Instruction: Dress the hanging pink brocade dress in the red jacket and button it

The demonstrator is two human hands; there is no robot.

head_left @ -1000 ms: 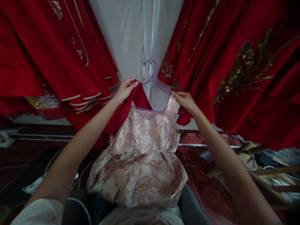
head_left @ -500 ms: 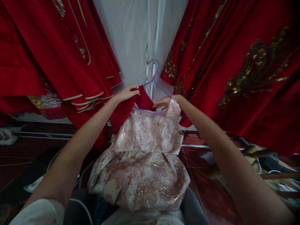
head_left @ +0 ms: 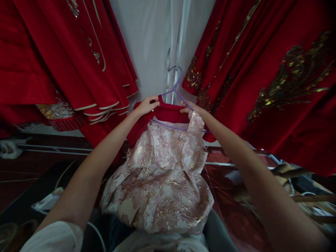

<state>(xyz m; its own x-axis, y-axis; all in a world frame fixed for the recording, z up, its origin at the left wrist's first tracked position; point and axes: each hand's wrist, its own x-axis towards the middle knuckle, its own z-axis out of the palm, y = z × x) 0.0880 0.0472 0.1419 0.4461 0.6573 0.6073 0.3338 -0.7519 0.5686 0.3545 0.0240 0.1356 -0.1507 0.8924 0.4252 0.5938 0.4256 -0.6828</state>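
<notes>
Fingers closed: left hand [head_left: 147,106], right hand [head_left: 198,109] pinch red cloth garment [head_left: 172,114], long edge sideways between them, mid-frame, above pink-gold brocade dress [head_left: 165,182].

You seem to be in a clothing shop or garment workroom: pale-edged red garments [head_left: 78,70] hang at ten o'clock, gold-decorated red garments [head_left: 252,77] at two, a floral dress [head_left: 168,175] with a purple hanger [head_left: 179,79] at six.

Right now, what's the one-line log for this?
left hand: pinching red garment; right hand: touching red garment, behind purple hanger; floral dress: on hanger
</notes>
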